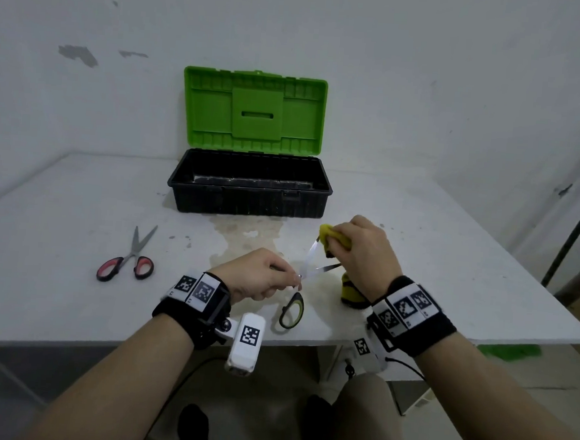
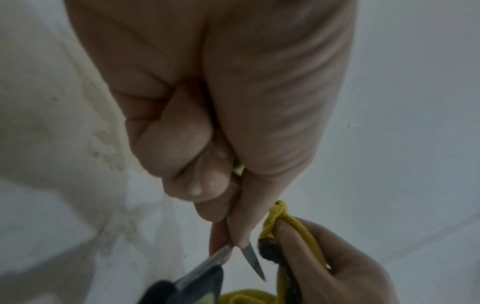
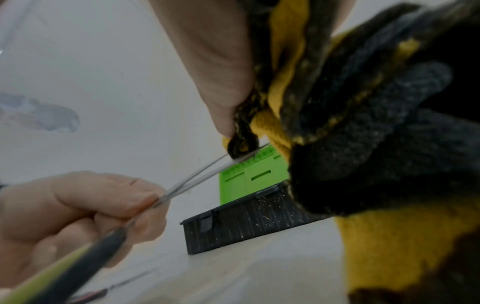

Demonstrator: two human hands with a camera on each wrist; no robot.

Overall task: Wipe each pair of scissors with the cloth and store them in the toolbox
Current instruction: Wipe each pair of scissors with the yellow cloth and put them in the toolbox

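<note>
My left hand (image 1: 264,280) pinches the green-and-black scissors (image 1: 307,265) near the pivot, blades spread open, one handle loop (image 1: 291,311) hanging low over the table. In the left wrist view my thumb and fingers (image 2: 233,222) close on the blades (image 2: 253,261). My right hand (image 1: 358,248) grips the yellow-and-black cloth (image 1: 330,238) wrapped round the upper blade's tip; the cloth's tail (image 1: 350,289) hangs down. The right wrist view shows the cloth (image 3: 285,115) pressed on the blade (image 3: 207,170). A red-and-black pair of scissors (image 1: 128,258) lies at the left. The toolbox (image 1: 249,186) stands open behind.
The toolbox's green lid (image 1: 253,109) leans back against the wall. A stained patch (image 1: 246,237) marks the white table (image 1: 76,211) in front of the box. The table's front edge runs just under my wrists; a dark pole (image 1: 576,226) stands at the right.
</note>
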